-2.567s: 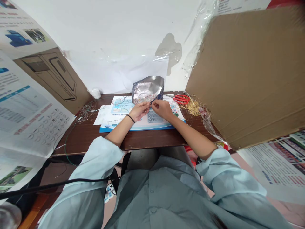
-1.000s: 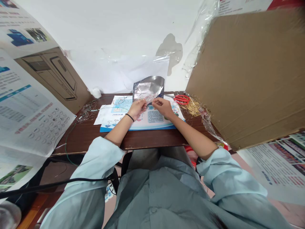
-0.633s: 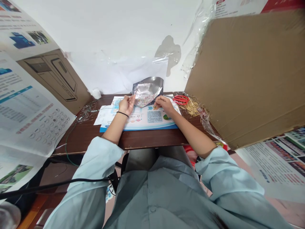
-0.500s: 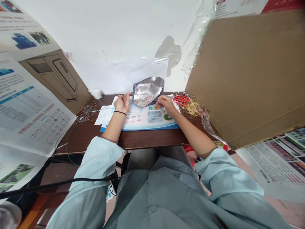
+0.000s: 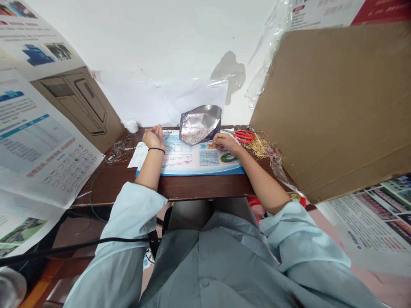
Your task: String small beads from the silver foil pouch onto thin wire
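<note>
My left hand is over the left part of a printed sheet, fingers curled together around a fine, barely visible thread. Left of that wrist lies a short row of small white beads on a line. An opened silver foil bag stands tilted against the wall, tiny multicoloured beads inside it. My right hand is at the bag's lower right corner, thumb and fingertips pinched; whatever they hold is too small to make out.
Red-handled scissors and a pile of thin golden sticks lie to the right beside crumpled clear plastic. Tangled clear line lies at the left. Cardboard panels flank the brown table.
My left hand has moved left, away from the foil bag, with its fingers more curled. The right hand stays by the bag's corner, nearly unmoved. The view has shifted slightly.
</note>
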{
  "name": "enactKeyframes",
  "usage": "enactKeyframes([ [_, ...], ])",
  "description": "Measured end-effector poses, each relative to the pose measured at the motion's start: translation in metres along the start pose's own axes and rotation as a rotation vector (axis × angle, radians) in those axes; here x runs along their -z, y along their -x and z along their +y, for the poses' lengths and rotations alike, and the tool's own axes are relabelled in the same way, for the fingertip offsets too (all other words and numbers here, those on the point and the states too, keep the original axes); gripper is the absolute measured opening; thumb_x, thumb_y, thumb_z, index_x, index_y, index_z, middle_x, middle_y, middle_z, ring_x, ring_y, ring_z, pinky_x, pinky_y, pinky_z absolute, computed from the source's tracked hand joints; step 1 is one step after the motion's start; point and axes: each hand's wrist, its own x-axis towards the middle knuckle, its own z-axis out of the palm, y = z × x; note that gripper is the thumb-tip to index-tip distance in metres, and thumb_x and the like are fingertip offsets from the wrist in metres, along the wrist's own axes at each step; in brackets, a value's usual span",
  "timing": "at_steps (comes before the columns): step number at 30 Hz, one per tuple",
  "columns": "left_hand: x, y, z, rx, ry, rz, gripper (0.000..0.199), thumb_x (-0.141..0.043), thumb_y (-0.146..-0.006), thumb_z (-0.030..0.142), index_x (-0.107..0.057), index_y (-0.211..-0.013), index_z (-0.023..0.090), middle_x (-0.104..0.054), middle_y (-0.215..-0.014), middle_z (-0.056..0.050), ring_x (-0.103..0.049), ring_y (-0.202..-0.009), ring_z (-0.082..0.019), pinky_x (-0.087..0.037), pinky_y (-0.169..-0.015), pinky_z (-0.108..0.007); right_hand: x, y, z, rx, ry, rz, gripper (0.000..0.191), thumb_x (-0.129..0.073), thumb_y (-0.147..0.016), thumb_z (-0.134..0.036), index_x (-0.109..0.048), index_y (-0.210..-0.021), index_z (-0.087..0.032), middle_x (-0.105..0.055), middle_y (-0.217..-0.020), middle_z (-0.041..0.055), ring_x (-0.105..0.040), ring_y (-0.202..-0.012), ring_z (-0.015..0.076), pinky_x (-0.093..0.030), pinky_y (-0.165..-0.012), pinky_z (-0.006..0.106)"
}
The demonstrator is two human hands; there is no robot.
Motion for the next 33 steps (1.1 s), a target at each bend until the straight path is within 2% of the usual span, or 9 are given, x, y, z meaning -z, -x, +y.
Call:
enactKeyframes([
  [7, -0.008, 0.029, 0.002, 0.229, 0.082, -0.229, 0.022, -0.045, -0.093, 0.012, -0.048, -0.073, 0.019, -0.061, -0.066, -0.001, -0.063, -0.063, -0.006, -0.051, -0.062, -0.011, 0.002, 0.002, -0.001, -0.023, 0.335, -0.092, 0.015, -0.059, -0.077, -0.026, -0.058, -0.064, -0.019, -0.063, -0.062, -0.0014, -0.054, -0.051, 0.0103, -0.040, -0.050, 0.023],
  [10, -0.010, 0.053, -0.008, 0.333, -0.070, -0.475, 0.021, -0.054, -0.089, 0.014, -0.051, -0.068, 0.016, -0.059, -0.062, 0.000, -0.055, -0.053, -0.006, -0.046, -0.052, -0.015, 0.000, 0.000, 0.002, -0.006, 0.436, -0.121, 0.026, -0.055, -0.084, -0.035, -0.061, -0.064, -0.019, -0.065, -0.063, -0.0001, -0.057, -0.055, 0.0119, -0.043, -0.054, 0.024],
  [13, -0.008, 0.075, -0.022, 0.372, -0.385, -0.757, 0.019, -0.061, -0.085, 0.017, -0.058, -0.066, 0.015, -0.065, -0.070, -0.006, -0.059, -0.060, -0.011, -0.045, -0.054, -0.021, -0.005, -0.003, 0.005, 0.061, 0.544, 0.015, 0.032, -0.048, -0.089, -0.039, -0.063, -0.068, -0.019, -0.070, -0.072, 0.0011, -0.059, -0.061, 0.0127, -0.044, -0.062, 0.026],
  [16, -0.003, 0.084, -0.035, 0.102, -0.756, -0.897, 0.013, -0.069, -0.079, 0.022, -0.068, -0.068, 0.015, -0.065, -0.068, -0.004, -0.053, -0.058, -0.010, -0.039, -0.055, -0.023, -0.015, -0.004, 0.006, 0.145, 0.483, 0.116, 0.035, -0.044, -0.092, -0.044, -0.061, -0.073, -0.021, -0.071, -0.075, 0.0015, -0.063, -0.069, 0.0142, -0.047, -0.069, 0.027],
  [19, 0.002, 0.078, -0.043, -0.178, -0.928, -0.897, 0.012, -0.069, -0.077, 0.024, -0.072, -0.068, 0.016, -0.067, -0.067, -0.002, -0.054, -0.063, -0.012, -0.040, -0.062, -0.025, -0.029, -0.003, 0.009, 0.202, 0.321, 0.062, 0.029, -0.047, -0.091, -0.049, -0.062, -0.093, -0.023, -0.074, -0.086, 0.0014, -0.067, -0.079, 0.0157, -0.051, -0.075, 0.028],
  [21, 0.004, 0.073, -0.047, -0.256, -0.958, -0.883, 0.014, -0.069, -0.077, 0.027, -0.073, -0.069, 0.017, -0.068, -0.068, -0.001, -0.056, -0.066, -0.013, -0.041, -0.065, -0.025, -0.038, -0.003, 0.012, 0.214, 0.300, 0.033, 0.028, -0.058, -0.085, -0.048, -0.061, -0.099, -0.024, -0.074, -0.087, 0.0014, -0.067, -0.078, 0.0168, -0.051, -0.074, 0.029],
  [27, 0.009, 0.064, -0.054, -0.351, -1.055, -0.912, 0.020, -0.067, -0.077, 0.035, -0.072, -0.070, 0.017, -0.068, -0.067, -0.001, -0.057, -0.066, -0.014, -0.043, -0.063, -0.026, -0.045, -0.001, 0.011, 0.243, 0.407, 0.126, 0.010, -0.058, -0.085, -0.034, -0.061, -0.087, -0.024, -0.073, -0.076, -0.0009, -0.068, -0.072, 0.0179, -0.050, -0.073, 0.031],
  [30, 0.009, 0.058, -0.049, -0.576, -1.149, -0.916, 0.023, -0.064, -0.080, 0.037, -0.072, -0.071, 0.018, -0.070, -0.073, -0.003, -0.061, -0.072, -0.016, -0.045, -0.068, -0.028, -0.041, 0.000, 0.009, 0.280, 0.470, 0.185, 0.013, -0.056, -0.086, -0.033, -0.061, -0.078, -0.024, -0.073, -0.075, -0.0011, -0.067, -0.072, 0.0178, -0.050, -0.075, 0.031],
  [33, 0.009, 0.049, -0.039, -0.890, -1.257, -0.805, 0.029, -0.054, -0.087, 0.035, -0.072, -0.076, 0.016, -0.072, -0.087, -0.009, -0.064, -0.085, -0.022, -0.047, -0.082, -0.036, -0.038, 0.000, 0.010, 0.271, 0.421, 0.231, 0.014, -0.054, -0.085, -0.033, -0.059, -0.076, -0.024, -0.070, -0.070, -0.0017, -0.065, -0.069, 0.0166, -0.049, -0.075, 0.030],
])
